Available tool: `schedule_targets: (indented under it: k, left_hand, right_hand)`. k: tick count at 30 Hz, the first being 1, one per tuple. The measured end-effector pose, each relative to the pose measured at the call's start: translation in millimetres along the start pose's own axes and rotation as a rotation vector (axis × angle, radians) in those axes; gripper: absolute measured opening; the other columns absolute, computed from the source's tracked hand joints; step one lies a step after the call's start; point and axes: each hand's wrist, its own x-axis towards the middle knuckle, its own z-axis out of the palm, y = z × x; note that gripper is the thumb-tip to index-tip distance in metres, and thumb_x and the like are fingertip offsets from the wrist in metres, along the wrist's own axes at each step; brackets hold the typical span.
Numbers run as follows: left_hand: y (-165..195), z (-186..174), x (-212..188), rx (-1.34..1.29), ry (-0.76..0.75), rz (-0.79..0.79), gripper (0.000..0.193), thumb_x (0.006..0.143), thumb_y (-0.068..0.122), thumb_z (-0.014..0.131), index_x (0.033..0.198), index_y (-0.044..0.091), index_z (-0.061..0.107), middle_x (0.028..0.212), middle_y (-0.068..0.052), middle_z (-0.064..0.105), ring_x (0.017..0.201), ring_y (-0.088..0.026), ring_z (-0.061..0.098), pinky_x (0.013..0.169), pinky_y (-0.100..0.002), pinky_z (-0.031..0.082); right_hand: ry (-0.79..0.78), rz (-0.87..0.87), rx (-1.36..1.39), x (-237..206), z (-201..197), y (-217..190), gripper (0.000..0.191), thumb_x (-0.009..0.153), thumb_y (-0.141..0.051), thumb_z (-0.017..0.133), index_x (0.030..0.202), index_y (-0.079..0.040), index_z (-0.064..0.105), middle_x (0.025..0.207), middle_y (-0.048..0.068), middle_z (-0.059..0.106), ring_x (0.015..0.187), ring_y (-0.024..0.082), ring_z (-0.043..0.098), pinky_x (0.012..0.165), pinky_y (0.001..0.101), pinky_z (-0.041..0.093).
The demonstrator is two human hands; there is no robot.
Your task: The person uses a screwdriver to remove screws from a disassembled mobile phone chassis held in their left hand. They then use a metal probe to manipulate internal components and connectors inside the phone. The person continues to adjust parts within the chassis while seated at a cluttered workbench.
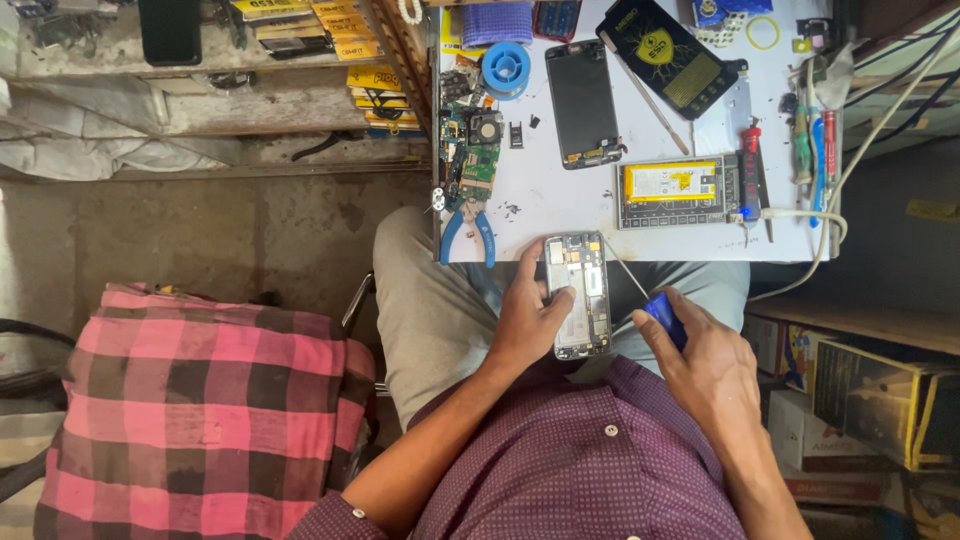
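White and cluttered, our surface [560,215] carries a dark phone screen [583,103], a phone body with a yellow battery [676,190] and blue-handled pliers [467,235]. Just below its edge, over our lap, our left hand [527,318] has its grip clamped around an opened phone frame [579,294]. Our right hand [705,362] is closed on a blue-handled screwdriver [662,316], tip beside the frame.

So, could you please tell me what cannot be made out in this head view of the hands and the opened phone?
- Screwdriver: the right hand covers most of its blue handle; the thin tip is too small to place.
- Opened phone frame: the left hand hides its left edge, and its inner parts are too small.
- Yellow cartons: cut off by the right edge.
- Checked pink cloth: cut off by the bottom edge.
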Motion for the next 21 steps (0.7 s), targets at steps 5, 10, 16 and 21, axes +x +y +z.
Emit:
schedule_targets:
  k: [5,10,16,21]
  left_hand:
    - [1,0,0,-0.055,0.003,0.027,0.074,0.094,0.004,0.061,0.157,-0.002,0.023,0.101,-0.016,0.076,0.086,-0.016,0.074,0.07,-0.027,0.057]
    - [2,-1,0,-0.01,0.009,-0.001,0.074,0.094,0.004,0.061,0.158,-0.001,0.024,0.096,-0.015,0.076,0.081,-0.015,0.074,0.067,-0.026,0.057]
    - [3,0,-1,-0.042,0.005,-0.002,0.074,0.094,0.005,0.061,0.158,0.0,0.023,0.097,-0.014,0.075,0.082,-0.014,0.074,0.067,-0.026,0.057]
    - [2,0,0,-0.051,0.004,0.005,0.075,0.094,0.004,0.061,0.158,-0.001,0.023,0.097,-0.014,0.076,0.082,-0.014,0.074,0.067,-0.026,0.057]
  right_hand:
    - [0.005,-0.1,-0.005,3,-1,-6,0.063,0.092,-0.05,0.065,0.129,0.001,0.067,0.113,0.023,0.073,0.1,0.041,0.071,0.086,0.047,0.055]
    - [-0.027,-0.087,0.015,3,-1,-14,0.059,0.09,-0.047,0.067,0.128,-0.001,0.068,0.112,0.022,0.074,0.098,0.04,0.072,0.085,0.046,0.055]
    - [-0.028,-0.104,0.015,5,-1,-16,0.058,0.091,-0.046,0.067,0.127,-0.001,0.069,0.112,0.022,0.074,0.099,0.041,0.071,0.084,0.0463,0.055]
    - [-0.013,-0.121,0.02,5,2,-14,0.059,0.091,-0.046,0.067,0.127,0.0,0.069,0.114,0.022,0.073,0.1,0.04,0.072,0.085,0.046,0.056]
